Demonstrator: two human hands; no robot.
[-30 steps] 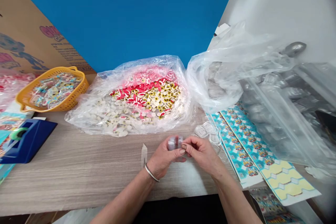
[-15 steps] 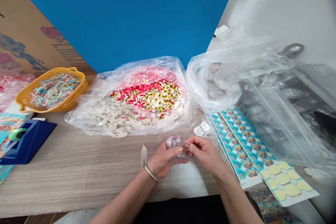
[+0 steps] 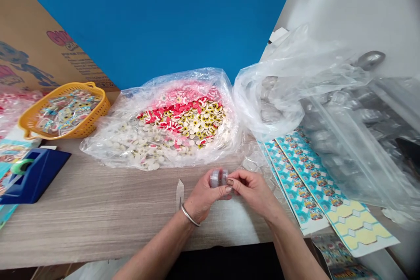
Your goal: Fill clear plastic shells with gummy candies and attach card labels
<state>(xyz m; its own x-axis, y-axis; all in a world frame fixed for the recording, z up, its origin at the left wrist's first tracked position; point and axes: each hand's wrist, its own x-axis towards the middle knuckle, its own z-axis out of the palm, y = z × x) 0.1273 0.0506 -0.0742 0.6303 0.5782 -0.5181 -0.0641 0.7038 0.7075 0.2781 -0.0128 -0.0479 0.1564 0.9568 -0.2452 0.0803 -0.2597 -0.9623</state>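
Head view is showing the left hand [image 3: 205, 199] and the right hand [image 3: 252, 192] working close together just above the middle of the tabletop [image 3: 98, 214], with a clear round plastic capsule [image 3: 218, 178] held between them. The left thumb and fingers are pinching the capsule from below and beside it, while the right fingers [image 3: 241, 183] are pressed together and gripping its near edge, partly hiding it. A large heap of loose printed discs [image 3: 187, 122] is lying at 12 o'clock in an open clear plastic bag [image 3: 183, 74], so plenty of loose pieces are sitting unhandled. At 10 o'clock, a yellow plastic basket [image 3: 105, 105] is holding a pile of small printed packets [image 3: 67, 111], which looks like the finished share so far. Long sheets of printed blue-and-yellow cards [image 3: 305, 179] are lying flat at 4 o'clock, apparently uncut, and a bulging bag of clear plastic shells [image 3: 344, 140] is sitting at 2 o'clock, well stocked. A blue tape dispenser [image 3: 33, 175] is standing at 9 o'clock, with a green tape roll [image 3: 20, 166] mounted on it.
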